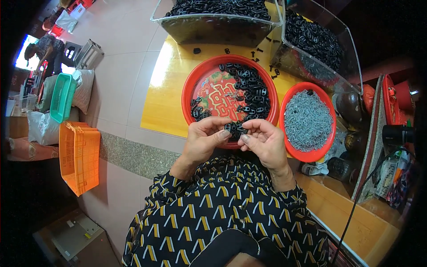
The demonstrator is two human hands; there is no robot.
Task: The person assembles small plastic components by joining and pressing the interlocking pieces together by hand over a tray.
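My left hand (205, 140) and my right hand (265, 143) meet over the near rim of a red round tray (187, 104). Between the left thumb and fingers is a small black plastic clip with holes (228, 127). Pinched in the right fingertips, close against it, is another small black plastic piece (240, 129); whether the two are joined cannot be made out. Many similar black pieces (255, 95) lie in the tray, mostly along its right side, with a smaller cluster at its left. A few silver screws (232, 95) rest on its patterned bottom.
A red basin (283, 129) full of silver screws (309, 120) stands right of the tray. Two clear bins (213, 31) (311, 66) of black pieces stand behind, on the yellow table (155, 102). Orange (80, 155) and green crates (62, 98) are at left; a person (51, 51) is beyond.
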